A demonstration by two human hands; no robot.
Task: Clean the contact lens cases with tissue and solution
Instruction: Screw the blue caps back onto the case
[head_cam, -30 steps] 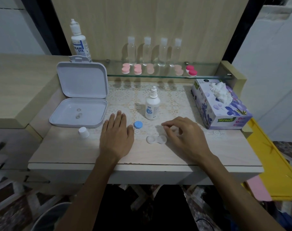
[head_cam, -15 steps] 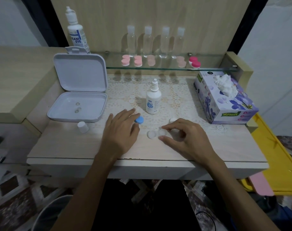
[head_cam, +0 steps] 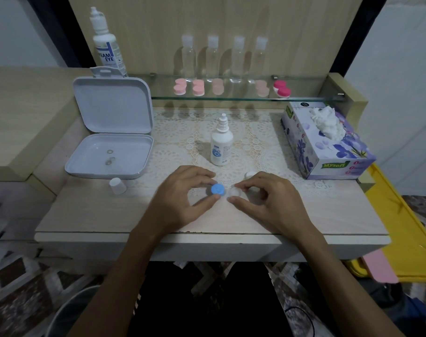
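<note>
A clear white contact lens case (head_cam: 235,192) lies on the table in front of me. My left hand (head_cam: 182,195) pinches a blue cap (head_cam: 218,189) between thumb and fingers, right over the case's left well. My right hand (head_cam: 267,200) pinches the case's right side with thumb and forefinger. A white cap (head_cam: 250,175) lies just behind my right hand. The small solution bottle (head_cam: 221,147) stands uncapped behind the case. A tissue box (head_cam: 328,152) with a tissue sticking out sits at the right.
An open white plastic box (head_cam: 109,154) holding two small rings sits at the left, with a white bottle cap (head_cam: 117,186) in front of it. The glass shelf (head_cam: 304,99) at the back carries several pink lens cases, clear bottles and a large solution bottle (head_cam: 107,45).
My left hand slid right, picked up the blue cap and brought it over the case's left well. My right hand closed on the case and drew it slightly nearer.
</note>
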